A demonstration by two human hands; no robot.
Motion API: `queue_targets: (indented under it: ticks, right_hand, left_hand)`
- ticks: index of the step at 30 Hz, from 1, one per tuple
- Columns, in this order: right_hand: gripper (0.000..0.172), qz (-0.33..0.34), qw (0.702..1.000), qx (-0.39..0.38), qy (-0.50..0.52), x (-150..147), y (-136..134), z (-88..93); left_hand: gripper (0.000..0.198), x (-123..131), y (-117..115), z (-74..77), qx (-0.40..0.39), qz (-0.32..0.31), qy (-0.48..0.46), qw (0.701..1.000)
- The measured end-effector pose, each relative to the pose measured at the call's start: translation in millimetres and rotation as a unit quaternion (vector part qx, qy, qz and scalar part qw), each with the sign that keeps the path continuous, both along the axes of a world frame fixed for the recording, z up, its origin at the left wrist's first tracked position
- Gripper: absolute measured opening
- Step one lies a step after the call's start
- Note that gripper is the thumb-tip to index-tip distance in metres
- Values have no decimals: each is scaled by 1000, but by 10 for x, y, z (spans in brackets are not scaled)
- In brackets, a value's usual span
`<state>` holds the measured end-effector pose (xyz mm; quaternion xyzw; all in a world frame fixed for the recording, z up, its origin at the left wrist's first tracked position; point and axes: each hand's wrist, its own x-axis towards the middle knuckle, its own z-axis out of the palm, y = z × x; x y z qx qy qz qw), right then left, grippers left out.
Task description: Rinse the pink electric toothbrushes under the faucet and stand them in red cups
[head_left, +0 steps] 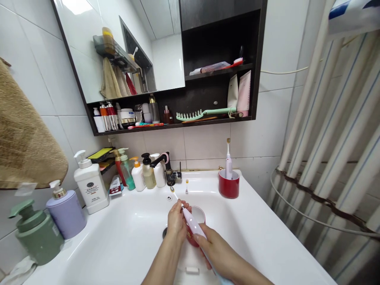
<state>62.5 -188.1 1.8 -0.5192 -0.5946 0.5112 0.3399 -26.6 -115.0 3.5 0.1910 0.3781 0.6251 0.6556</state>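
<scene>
Over the sink, my right hand is wrapped round the pale pink handle of an electric toothbrush, which tilts up and to the left. My left hand is closed, with its fingers pinching the white neck of the brush head where it meets the handle. The bristles point toward the faucet. Behind and below both hands is a red cup with a white inside, partly hidden by them. A second small brush head stands on the sink's back ledge.
A red cup holding another electric toothbrush stands back right. The black faucet rises behind the sink. Several pump bottles line the left side. A dark mirror cabinet hangs above; white pipes stand right.
</scene>
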Motion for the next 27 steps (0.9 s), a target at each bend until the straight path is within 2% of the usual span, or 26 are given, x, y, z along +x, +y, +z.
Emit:
queue_targets:
  ticks: [2, 5, 9, 13, 15, 17, 19, 23, 27]
  right_hand:
    - [19, -3, 1000, 29, -11, 2, 8, -14]
    - [21, 5, 1000, -9, -8, 4, 15, -18]
    - [19, 1, 1000, 11, -20, 4, -11, -12]
    - [20, 40, 999, -10, -15, -10, -67, -6]
    - [21, 34, 999, 7, -6, -11, -79, 15]
    - [22, 11, 999, 37, 7, -2, -73, 50]
    - [24, -8, 998, 60, 10, 16, -59, 91]
    - [27, -18, 996, 83, -2, 51, -46, 157]
    - [27, -32, 996, 84, -14, 68, -43, 200]
  left_hand:
    - [10, 4, -8, 3, -3, 3, 1, 1000]
    - [11, 16, -18, 9, -7, 6, -2, 1000]
    - [11, -15, 22, 4, -7, 8, -6, 1000]
    - [12, -116, 106, -48, 7, 22, -15, 1000]
    - [10, -137, 129, -87, 8, -2, 9, 1000]
    - [9, -110, 148, -118, 6, -41, 66, 997]
    - [11, -40, 196, -121, 13, -63, 167, 984]
    - [17, 155, 466, -29, 45, -75, 410, 908]
    - [22, 320, 857, 60, 46, -70, 495, 865]
